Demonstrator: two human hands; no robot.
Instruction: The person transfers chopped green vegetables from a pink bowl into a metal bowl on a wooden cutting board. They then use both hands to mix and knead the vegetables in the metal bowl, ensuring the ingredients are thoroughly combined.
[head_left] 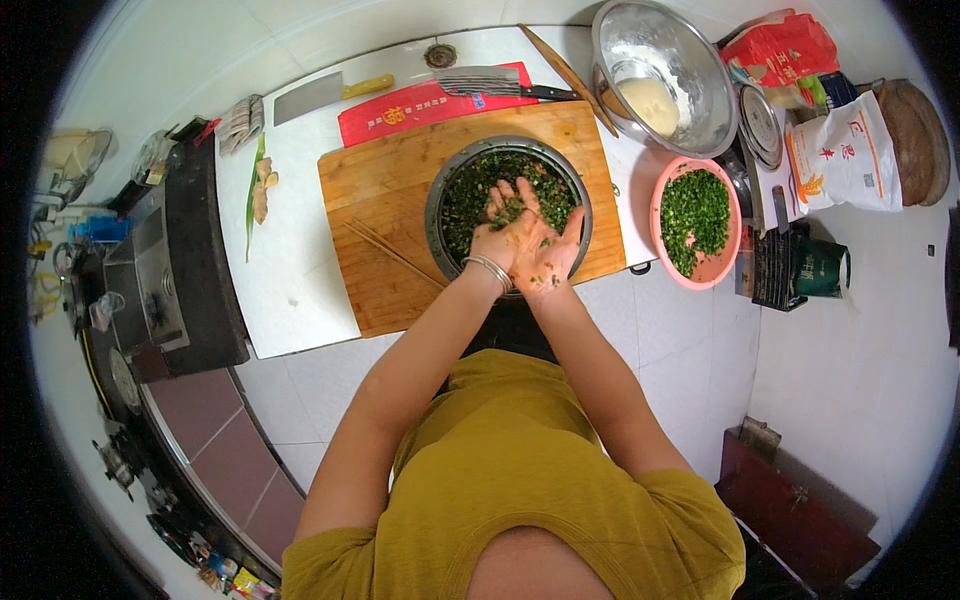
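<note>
Over a dark-rimmed metal bowl of chopped green filling, my two hands meet. My right hand is palm up, its fingers stretched and spread, with bits of green stuck to the skin. Across its palm lies my left hand, a bangle on the wrist, its fingers curled in against the right hand and partly hidden. The bowl stands on a wooden cutting board. A pair of chopsticks lies on the board, left of the bowl.
Behind the board are a cleaver and a slotted knife on a red packet. Rightward stand a pink basin of chopped greens, a steel bowl with dough, and a rolling pin. Ginger lies left.
</note>
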